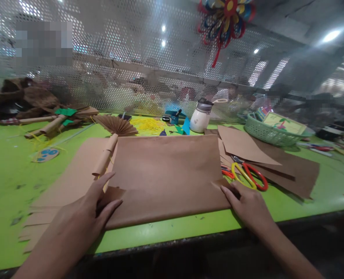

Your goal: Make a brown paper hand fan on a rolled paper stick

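A wide sheet of brown kraft paper (168,174) lies in front of me, its near edge curved like a fold. My left hand (93,211) grips the left edge, thumb on top and index finger stretched along the side; the other fingers are hidden. At the right edge, my right hand (243,197) pinches the paper near its lower corner. Close beyond that hand are scissors (249,176) with yellow and red handles. A rolled paper tube (105,155) and a pleated paper fan (118,124) lie by the sheet's far left corner.
More brown sheets (63,180) lie under my left forearm, others (290,166) at right. Behind stand a white bottle (200,116), yellow shreds (148,126) and a green basket (269,133). Paper rolls (54,124) lie far left on the green table (6,193). A perforated panel (116,77) closes the back.
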Demonstrator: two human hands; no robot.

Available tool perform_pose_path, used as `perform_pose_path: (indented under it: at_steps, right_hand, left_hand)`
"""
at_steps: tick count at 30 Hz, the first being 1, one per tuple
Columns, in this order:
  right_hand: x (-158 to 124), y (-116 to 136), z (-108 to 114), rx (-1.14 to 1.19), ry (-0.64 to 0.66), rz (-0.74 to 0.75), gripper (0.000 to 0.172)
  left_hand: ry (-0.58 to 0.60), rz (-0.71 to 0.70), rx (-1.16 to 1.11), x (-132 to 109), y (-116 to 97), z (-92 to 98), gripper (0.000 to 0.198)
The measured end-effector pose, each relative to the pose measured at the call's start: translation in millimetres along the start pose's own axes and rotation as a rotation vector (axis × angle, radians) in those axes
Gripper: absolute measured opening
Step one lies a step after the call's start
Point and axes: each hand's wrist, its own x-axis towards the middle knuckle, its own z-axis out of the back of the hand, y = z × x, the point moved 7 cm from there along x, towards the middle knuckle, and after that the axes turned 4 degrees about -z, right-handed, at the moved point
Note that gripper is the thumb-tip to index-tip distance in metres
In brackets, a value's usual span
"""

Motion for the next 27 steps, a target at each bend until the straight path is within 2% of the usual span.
perform_pose_path:
  at_steps: [3,12,19,27]
  right_hand:
    - [-1,-2,-1,-0.006,-0.038,-0.005,0.027]
    - [-2,-2,-2,-0.047,-0.044,0.01,0.029]
    - [-4,-8,-5,-0.059,-0.003,-0.057,0.027]
    - [-5,-9,-6,-0.089,0.012,-0.057,0.027]
  left_hand:
    - [-0.045,-0.032,0.029,-1,-2,1.5,0.053]
    - [-0.015,-0.048,0.065,-2,-4,-0.2,0.049]
    - [0.001,-0.019,0.04,-2,-1,-1.6,0.052]
    - [-0.052,-0.016,-0.017,-3,7,-3.3,0.057]
